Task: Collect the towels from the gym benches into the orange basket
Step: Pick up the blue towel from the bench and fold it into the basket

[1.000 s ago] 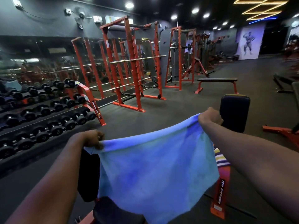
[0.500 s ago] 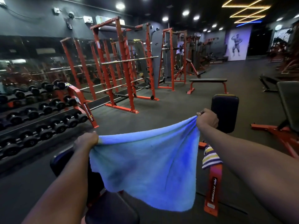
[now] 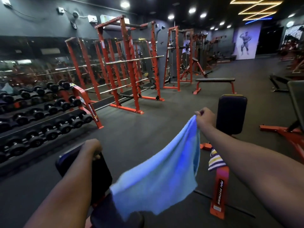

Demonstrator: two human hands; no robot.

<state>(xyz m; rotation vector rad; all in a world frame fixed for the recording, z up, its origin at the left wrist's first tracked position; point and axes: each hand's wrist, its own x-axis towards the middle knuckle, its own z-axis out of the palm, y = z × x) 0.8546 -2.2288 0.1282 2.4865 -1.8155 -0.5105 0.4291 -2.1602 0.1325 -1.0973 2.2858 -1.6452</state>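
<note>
A light blue towel hangs in the air from one corner, pinched in my right hand. Its free end droops down to the left, over the black seat pad of the bench in front of me. My left hand is off the towel, its fingers curled with nothing in them, just above that pad. A striped white, yellow and dark towel lies on the red bench frame, partly hidden under my right forearm. No orange basket is in view.
A dumbbell rack runs along the mirrored left wall. Red squat racks stand ahead. A flat bench sits farther back, an upright black pad is behind my right hand, and another bench is at the right edge.
My left hand has let go of its corner of the blue towel and dropped lower. The towel, which was stretched between both hands, now hangs from my right hand alone.
</note>
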